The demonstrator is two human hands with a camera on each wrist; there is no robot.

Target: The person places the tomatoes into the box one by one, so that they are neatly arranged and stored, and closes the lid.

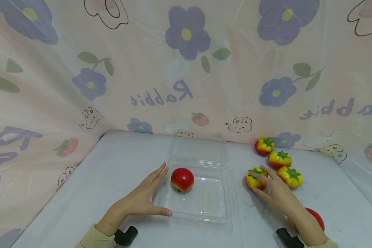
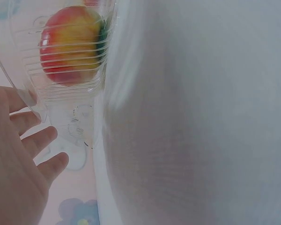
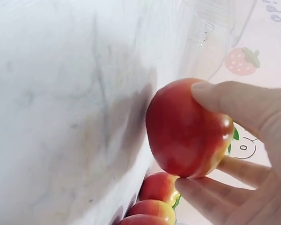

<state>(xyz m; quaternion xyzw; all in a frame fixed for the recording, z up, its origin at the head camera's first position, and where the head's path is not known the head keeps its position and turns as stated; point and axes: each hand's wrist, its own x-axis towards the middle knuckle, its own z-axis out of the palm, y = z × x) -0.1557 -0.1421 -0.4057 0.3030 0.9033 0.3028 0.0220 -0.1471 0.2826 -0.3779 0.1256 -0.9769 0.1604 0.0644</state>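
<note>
A clear plastic clamshell box (image 1: pixel 209 198) lies with its lid folded back, and one red tomato (image 1: pixel 182 178) sits inside at the left. My left hand (image 1: pixel 142 199) is spread along the box's left side, thumb near the front corner. In the left wrist view its straight fingers (image 2: pixel 44 140) are at the box's edge. To the right of the box, my right hand (image 1: pixel 277 194) holds a red and yellow tomato (image 1: pixel 251 182) with a green star-shaped top. Seen from the right wrist, the thumb presses one side of that tomato (image 3: pixel 185 131) and the fingers support the other.
Behind my right hand, three similar tomatoes stand in a row: a far one (image 1: pixel 264 146), a middle one (image 1: pixel 279 159) and a nearer one (image 1: pixel 290 177). Another red tomato (image 1: pixel 315 218) is partly hidden by my right forearm. A printed curtain (image 1: pixel 155 69) hangs behind the white table (image 1: pixel 90 193).
</note>
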